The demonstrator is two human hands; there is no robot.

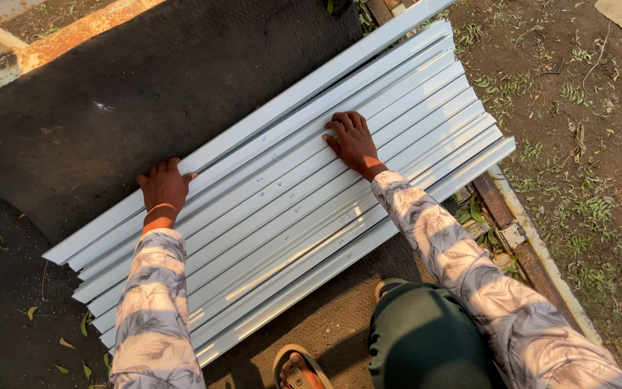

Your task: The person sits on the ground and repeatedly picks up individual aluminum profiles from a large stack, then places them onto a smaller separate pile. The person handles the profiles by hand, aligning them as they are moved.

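A stack of several long white metal channel strips (289,187) lies diagonally on a dark rubber mat (145,94). My left hand (163,186) rests at the far edge of the stack near its left end, fingers curled over the outermost strip. My right hand (353,140) lies flat with spread fingers on top of the strips near the middle. Both arms wear patterned long sleeves. Small marks are written on some strips.
A rusty painted metal beam (52,47) runs at the top left. A rusted rail and white bar (520,238) lie along the right, beside bare ground with sparse grass (584,144). My knee in dark trousers (426,338) and a sandalled foot (298,369) are at the bottom.
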